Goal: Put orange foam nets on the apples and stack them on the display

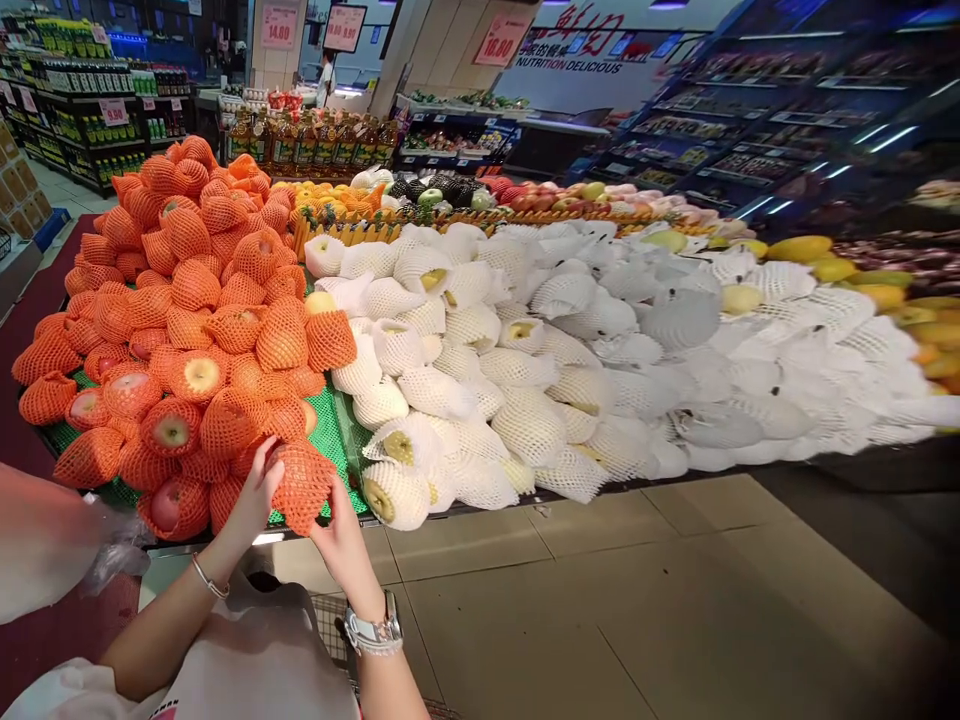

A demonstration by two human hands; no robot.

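Between my two hands is an apple in an orange foam net (303, 487), held at the front edge of the fruit display. My left hand (259, 490) grips its left side, with the fingers curled against the net. On the other side, my right hand (337, 535) presses thumb and fingers to its lower right. The net covers nearly all of this fruit. Just behind and to the left rises a heap of apples in orange nets (201, 375), some with their tops showing. A strip of green mat (328, 430) shows beside the held apple.
Pears in white foam nets (525, 420) fill the display to the right. Yellow mangoes (810, 250) lie at the far right. Oil bottles (307, 145) stand behind. A whitish plastic bag (52, 545) hangs at the left, and tiled floor (540, 600) lies below the display.
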